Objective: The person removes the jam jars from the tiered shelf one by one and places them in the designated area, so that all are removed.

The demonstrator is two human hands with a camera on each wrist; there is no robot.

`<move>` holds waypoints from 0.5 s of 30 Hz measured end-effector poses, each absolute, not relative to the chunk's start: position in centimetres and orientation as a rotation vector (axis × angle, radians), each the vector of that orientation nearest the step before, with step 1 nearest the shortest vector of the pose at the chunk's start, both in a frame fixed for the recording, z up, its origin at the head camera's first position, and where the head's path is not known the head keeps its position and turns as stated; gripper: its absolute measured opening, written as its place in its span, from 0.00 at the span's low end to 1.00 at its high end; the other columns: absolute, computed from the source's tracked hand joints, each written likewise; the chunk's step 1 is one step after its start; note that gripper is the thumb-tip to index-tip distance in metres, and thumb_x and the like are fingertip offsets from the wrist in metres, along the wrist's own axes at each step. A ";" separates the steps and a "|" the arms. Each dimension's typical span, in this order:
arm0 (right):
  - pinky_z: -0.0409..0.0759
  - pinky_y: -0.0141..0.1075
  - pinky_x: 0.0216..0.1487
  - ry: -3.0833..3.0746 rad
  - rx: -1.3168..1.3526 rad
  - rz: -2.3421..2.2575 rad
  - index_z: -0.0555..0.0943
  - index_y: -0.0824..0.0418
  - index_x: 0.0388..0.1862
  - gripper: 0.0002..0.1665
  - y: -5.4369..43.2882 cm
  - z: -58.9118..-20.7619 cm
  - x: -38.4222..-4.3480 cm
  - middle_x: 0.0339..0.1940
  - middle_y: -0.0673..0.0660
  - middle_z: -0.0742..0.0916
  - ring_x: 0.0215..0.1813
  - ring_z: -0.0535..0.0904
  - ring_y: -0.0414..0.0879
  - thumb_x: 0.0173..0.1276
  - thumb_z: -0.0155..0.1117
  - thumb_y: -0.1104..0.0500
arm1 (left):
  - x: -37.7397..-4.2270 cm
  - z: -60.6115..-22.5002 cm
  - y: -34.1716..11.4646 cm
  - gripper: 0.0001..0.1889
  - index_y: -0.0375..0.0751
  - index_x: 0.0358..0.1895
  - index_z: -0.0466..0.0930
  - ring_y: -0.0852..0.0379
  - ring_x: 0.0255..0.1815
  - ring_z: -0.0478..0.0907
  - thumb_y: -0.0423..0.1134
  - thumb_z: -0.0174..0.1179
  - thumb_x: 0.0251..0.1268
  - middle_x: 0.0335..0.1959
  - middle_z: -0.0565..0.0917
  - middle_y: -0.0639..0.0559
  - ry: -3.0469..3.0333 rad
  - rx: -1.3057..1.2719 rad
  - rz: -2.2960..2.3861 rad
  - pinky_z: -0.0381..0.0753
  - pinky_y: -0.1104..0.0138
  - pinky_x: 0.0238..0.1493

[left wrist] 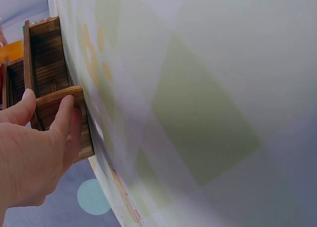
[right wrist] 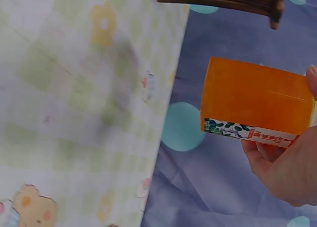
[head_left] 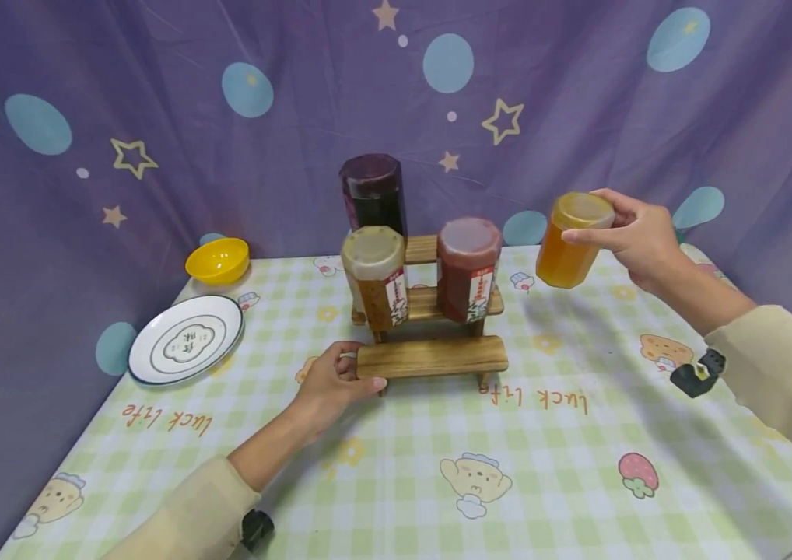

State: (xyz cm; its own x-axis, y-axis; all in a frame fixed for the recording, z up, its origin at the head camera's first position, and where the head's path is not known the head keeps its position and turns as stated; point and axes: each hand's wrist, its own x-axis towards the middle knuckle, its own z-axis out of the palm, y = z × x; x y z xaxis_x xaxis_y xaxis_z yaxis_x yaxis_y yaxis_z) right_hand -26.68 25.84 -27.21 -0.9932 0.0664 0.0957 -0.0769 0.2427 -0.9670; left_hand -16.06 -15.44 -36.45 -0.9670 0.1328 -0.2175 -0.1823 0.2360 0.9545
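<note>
A stepped wooden rack (head_left: 431,357) stands mid-table with three jars on its upper steps. At the top left is a dark purple jar (head_left: 376,198); on the middle step are an amber-brown jar (head_left: 371,292) with a pale lid and a red jar (head_left: 459,280). My left hand (head_left: 329,385) grips the left end of the bottom step, thumb in front; the left wrist view shows the fingers at a wooden leg (left wrist: 59,94). My right hand (head_left: 641,237) holds an orange jar (head_left: 567,253) near its lid, raised above the table to the right of the rack. Its label (right wrist: 247,133) shows in the right wrist view.
A yellow bowl (head_left: 219,262) sits at the back left, with a white dark-rimmed plate (head_left: 158,323) in front of it. A green-checked cloth (head_left: 410,482) covers the table. Behind it hangs a purple patterned curtain (head_left: 326,101).
</note>
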 end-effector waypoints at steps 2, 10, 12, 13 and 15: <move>0.77 0.22 0.41 -2.375 0.036 1.855 0.78 0.53 0.57 0.36 25.6 -27.9 -26.7 0.41 0.42 0.87 0.44 0.80 0.39 0.47 0.81 0.55 | -16.0 -36.4 -15.4 0.35 0.42 0.66 0.62 0.56 0.31 0.64 0.31 0.70 0.55 0.36 0.72 0.48 2.259 -0.048 1.798 0.73 0.62 0.38; 0.77 0.22 0.42 -2.468 0.048 1.731 0.76 0.52 0.60 0.39 24.8 -30.6 -26.6 0.44 0.43 0.85 0.46 0.79 0.39 0.48 0.80 0.49 | -16.1 -36.5 -15.5 0.36 0.43 0.66 0.62 0.55 0.33 0.66 0.32 0.70 0.55 0.41 0.74 0.46 2.260 -0.063 1.791 0.74 0.61 0.40; 0.77 0.22 0.43 -2.480 0.057 1.725 0.76 0.52 0.60 0.38 24.6 -31.4 -26.5 0.44 0.41 0.85 0.46 0.79 0.38 0.49 0.80 0.49 | -16.1 -36.5 -15.5 0.36 0.43 0.66 0.62 0.55 0.33 0.65 0.32 0.70 0.55 0.40 0.73 0.47 2.257 -0.062 1.789 0.74 0.61 0.40; 0.77 0.22 0.43 -2.483 0.064 1.722 0.76 0.53 0.60 0.38 24.5 -31.8 -26.4 0.43 0.41 0.85 0.46 0.79 0.37 0.50 0.79 0.49 | -16.0 -36.5 -15.5 0.36 0.43 0.66 0.62 0.55 0.32 0.65 0.32 0.70 0.55 0.39 0.72 0.48 2.255 -0.061 1.791 0.74 0.61 0.40; 0.77 0.23 0.44 -2.480 0.074 1.729 0.75 0.54 0.60 0.38 24.4 -32.5 -26.3 0.42 0.39 0.85 0.45 0.80 0.36 0.50 0.79 0.50 | -16.0 -36.4 -15.5 0.36 0.43 0.66 0.62 0.55 0.32 0.64 0.31 0.70 0.55 0.37 0.71 0.49 2.251 -0.056 1.794 0.73 0.61 0.40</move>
